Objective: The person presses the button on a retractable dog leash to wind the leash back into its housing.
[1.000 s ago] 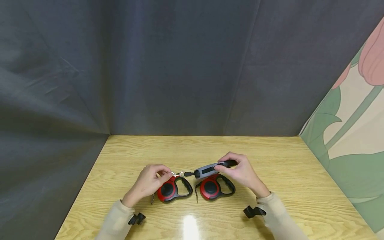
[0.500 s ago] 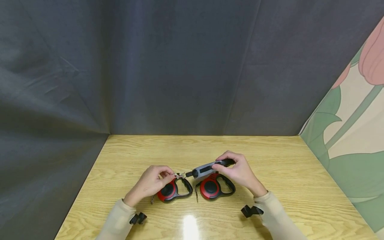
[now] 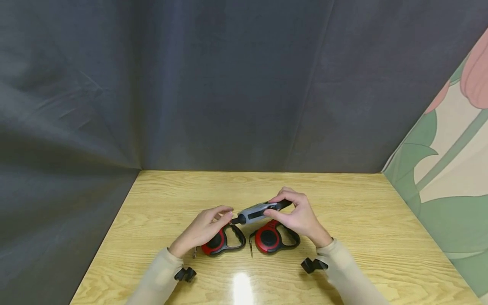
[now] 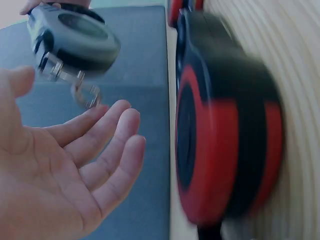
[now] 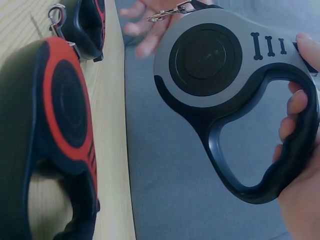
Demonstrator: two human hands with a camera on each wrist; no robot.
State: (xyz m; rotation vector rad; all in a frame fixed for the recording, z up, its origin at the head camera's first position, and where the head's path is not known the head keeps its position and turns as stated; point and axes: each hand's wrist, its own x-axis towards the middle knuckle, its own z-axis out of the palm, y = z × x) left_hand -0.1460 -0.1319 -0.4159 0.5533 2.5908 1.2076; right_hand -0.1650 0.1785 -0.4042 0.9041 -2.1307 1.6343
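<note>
My right hand [image 3: 299, 215] grips the black handle of a grey and black retractable dog leash [image 3: 252, 213], raised over the table. In the right wrist view, several fingers pass through its handle loop. The leash's metal clip [image 5: 170, 13] hangs at the housing's left end. Close to that clip is my left hand [image 3: 206, 228], its fingers loosely extended and its thumb apart in the left wrist view. A fingertip is at or very near the clip; contact cannot be told. Below lie two red and black retractable leashes, the left leash [image 3: 214, 243] partly behind my left hand and the right leash [image 3: 268, 238].
The leashes lie side by side on a light wooden table [image 3: 328, 190], their clips pointing left. A dark grey curtain [image 3: 236, 93] stands behind and on the left. A wall panel with tulips [image 3: 450, 169] borders the right. Both wrists carry black camera mounts.
The grey leash has shifted slightly left in my right hand. My left hand has moved right, and its fingers have gone from pinching the clip to loosely spread.
</note>
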